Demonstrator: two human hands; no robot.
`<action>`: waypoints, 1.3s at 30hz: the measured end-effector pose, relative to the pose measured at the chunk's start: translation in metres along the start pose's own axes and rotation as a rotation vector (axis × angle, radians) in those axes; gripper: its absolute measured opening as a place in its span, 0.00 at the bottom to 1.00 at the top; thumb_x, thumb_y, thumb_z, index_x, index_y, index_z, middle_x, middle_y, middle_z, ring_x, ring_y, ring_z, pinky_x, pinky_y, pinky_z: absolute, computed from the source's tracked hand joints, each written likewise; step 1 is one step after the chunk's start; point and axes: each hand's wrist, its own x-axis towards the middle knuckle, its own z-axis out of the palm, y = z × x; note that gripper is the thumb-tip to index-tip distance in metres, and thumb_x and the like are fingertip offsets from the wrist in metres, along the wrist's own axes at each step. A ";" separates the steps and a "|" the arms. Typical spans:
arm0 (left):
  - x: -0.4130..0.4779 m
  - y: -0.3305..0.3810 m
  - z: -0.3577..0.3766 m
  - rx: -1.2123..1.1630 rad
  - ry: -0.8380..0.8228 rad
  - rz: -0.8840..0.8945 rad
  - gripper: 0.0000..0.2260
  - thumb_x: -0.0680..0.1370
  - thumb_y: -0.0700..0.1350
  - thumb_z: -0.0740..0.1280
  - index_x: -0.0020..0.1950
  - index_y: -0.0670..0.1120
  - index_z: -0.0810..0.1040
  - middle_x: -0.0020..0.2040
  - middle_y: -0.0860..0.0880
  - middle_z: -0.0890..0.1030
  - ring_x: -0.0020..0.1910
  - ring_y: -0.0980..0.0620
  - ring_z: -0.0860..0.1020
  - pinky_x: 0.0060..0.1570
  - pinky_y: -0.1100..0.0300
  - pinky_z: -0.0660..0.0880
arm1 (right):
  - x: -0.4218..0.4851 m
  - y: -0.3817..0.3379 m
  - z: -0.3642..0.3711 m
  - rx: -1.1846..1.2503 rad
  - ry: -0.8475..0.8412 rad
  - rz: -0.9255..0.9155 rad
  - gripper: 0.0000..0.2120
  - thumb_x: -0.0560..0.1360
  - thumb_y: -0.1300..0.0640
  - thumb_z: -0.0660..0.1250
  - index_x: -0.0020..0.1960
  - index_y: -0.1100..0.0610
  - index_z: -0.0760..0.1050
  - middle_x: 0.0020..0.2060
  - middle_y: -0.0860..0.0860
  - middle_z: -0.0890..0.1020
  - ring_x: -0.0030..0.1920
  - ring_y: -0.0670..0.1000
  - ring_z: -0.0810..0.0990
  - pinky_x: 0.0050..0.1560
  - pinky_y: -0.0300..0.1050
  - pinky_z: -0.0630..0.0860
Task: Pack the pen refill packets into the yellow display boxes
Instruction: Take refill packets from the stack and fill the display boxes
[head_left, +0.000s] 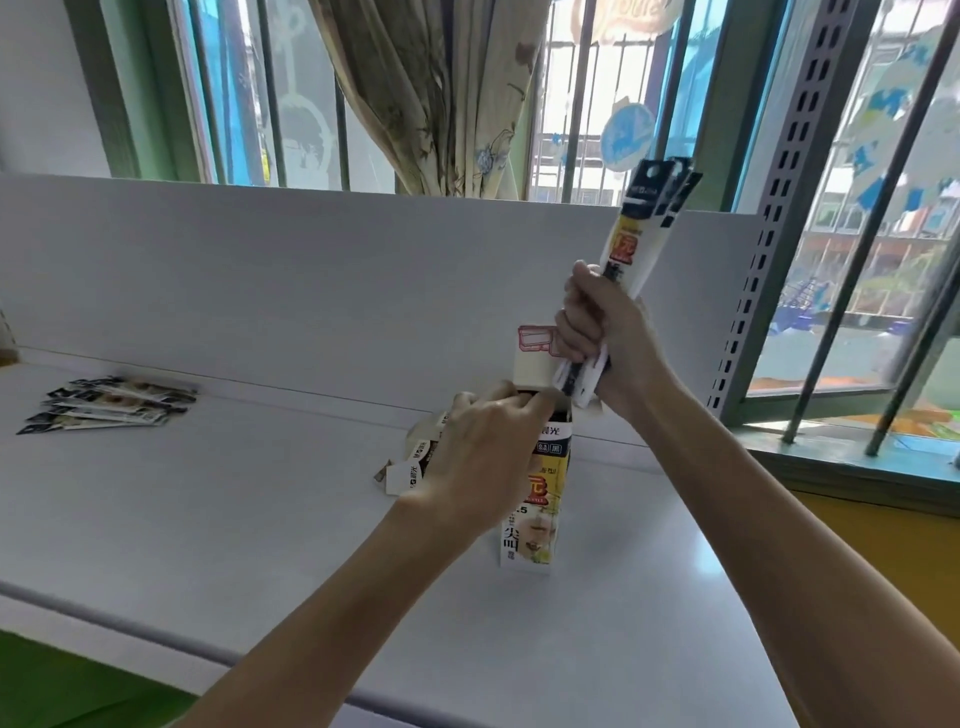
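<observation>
On the white shelf (208, 519), we keep the box (535, 514) standing up with our left hand (488, 447), fingers curled over its open top. Our right hand (597, 332) is wrapped tight round a bunch of packets (631, 244). The bunch is tilted, with its low ends just above the hole.

What could go wrong? The bunch looks fat for the hole, so the ends may catch on the rim or the flap (535, 358) and bend. If we push hard, the tall box may tip over. Our own fingers may block the way too.

We cannot see inside the box. A second box (421, 460) lies flat behind our left hand, and we cannot tell what is in it. Some loose packets (109, 405) lie far to the left.
</observation>
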 end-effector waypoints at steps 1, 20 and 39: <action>0.002 0.001 0.000 0.000 -0.015 0.000 0.23 0.74 0.39 0.67 0.68 0.51 0.68 0.62 0.53 0.77 0.63 0.52 0.68 0.57 0.53 0.64 | 0.000 -0.002 0.000 -0.065 -0.003 -0.004 0.16 0.79 0.58 0.58 0.33 0.58 0.69 0.19 0.47 0.68 0.20 0.45 0.65 0.23 0.36 0.67; 0.007 -0.003 -0.002 0.059 -0.074 0.000 0.16 0.76 0.43 0.66 0.63 0.50 0.74 0.62 0.56 0.76 0.63 0.54 0.70 0.60 0.55 0.62 | -0.007 0.001 -0.017 -0.936 -0.083 -0.170 0.08 0.75 0.60 0.66 0.38 0.49 0.75 0.35 0.51 0.79 0.36 0.49 0.79 0.40 0.45 0.79; 0.001 -0.014 -0.003 0.031 -0.115 0.082 0.20 0.75 0.43 0.67 0.66 0.49 0.70 0.64 0.53 0.74 0.61 0.52 0.71 0.58 0.54 0.65 | 0.003 0.006 -0.003 -0.995 -0.103 -0.185 0.06 0.70 0.58 0.72 0.38 0.57 0.75 0.32 0.45 0.79 0.30 0.41 0.79 0.36 0.35 0.78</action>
